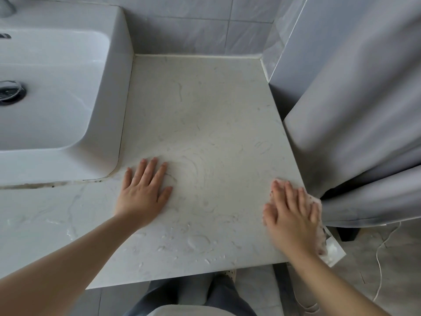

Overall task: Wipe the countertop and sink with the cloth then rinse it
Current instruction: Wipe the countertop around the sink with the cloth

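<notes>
A pale marbled countertop point(205, 115) fills the middle of the view, wet with streaks and droplets near its front edge. A white sink point(57, 92) with a chrome drain point(10, 92) sits on its left side. My left hand point(143, 192) lies flat on the counter beside the sink's front corner, fingers straight and spread. My right hand point(293, 213) presses flat on a pinkish cloth point(317, 201) at the counter's right edge. The hand is motion-blurred and covers most of the cloth; only its rim shows past the fingers.
A grey shower curtain point(364, 122) hangs against the counter's right edge. Grey tiled walls point(200, 28) close the back and right corner. Below the front edge I see my legs and a tiled floor with a thin white cable point(379, 258).
</notes>
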Demonstrator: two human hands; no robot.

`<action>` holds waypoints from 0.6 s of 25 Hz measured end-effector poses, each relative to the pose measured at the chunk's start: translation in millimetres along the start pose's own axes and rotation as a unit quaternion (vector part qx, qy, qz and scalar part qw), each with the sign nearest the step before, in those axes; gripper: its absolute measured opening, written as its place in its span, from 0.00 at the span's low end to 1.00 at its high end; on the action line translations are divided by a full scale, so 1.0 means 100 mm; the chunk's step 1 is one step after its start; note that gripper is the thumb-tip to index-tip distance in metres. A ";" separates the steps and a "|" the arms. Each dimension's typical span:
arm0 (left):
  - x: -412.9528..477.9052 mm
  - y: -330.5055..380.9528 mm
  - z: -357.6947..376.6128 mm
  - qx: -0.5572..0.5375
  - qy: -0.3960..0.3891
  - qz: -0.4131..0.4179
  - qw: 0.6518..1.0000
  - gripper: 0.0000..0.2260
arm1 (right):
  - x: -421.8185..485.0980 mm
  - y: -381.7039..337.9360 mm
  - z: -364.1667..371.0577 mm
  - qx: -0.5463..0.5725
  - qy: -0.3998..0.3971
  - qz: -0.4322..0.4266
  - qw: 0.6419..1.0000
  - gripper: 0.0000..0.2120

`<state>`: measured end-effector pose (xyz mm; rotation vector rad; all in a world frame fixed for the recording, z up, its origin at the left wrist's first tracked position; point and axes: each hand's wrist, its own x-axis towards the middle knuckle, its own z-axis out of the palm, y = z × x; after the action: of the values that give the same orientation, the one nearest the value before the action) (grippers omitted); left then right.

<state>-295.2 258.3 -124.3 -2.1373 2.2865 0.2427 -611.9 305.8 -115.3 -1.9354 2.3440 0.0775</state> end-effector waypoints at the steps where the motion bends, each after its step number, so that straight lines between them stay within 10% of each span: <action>1: -0.02 -0.01 0.00 0.008 -0.003 0.008 1.000 0.36 | -0.06 -0.23 0.01 0.002 0.010 -0.012 1.000 0.32; 6: -0.06 0.00 0.03 0.006 0.022 0.007 1.000 0.33 | -0.10 -0.94 0.04 -0.020 -0.031 -0.244 0.969 0.28; 12: -0.14 0.09 0.05 0.003 0.042 -0.028 0.999 0.31 | 0.07 0.09 -0.01 -0.022 -0.003 -0.072 0.997 0.31; 15: -0.13 0.09 0.03 0.008 0.044 -0.032 0.998 0.31 | -0.04 -0.47 0.01 -0.011 -0.048 -0.169 0.984 0.31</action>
<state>-303.4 272.0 -124.7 -2.2524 2.2517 0.1302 -564.7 301.0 -114.5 -2.2539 1.9322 0.1676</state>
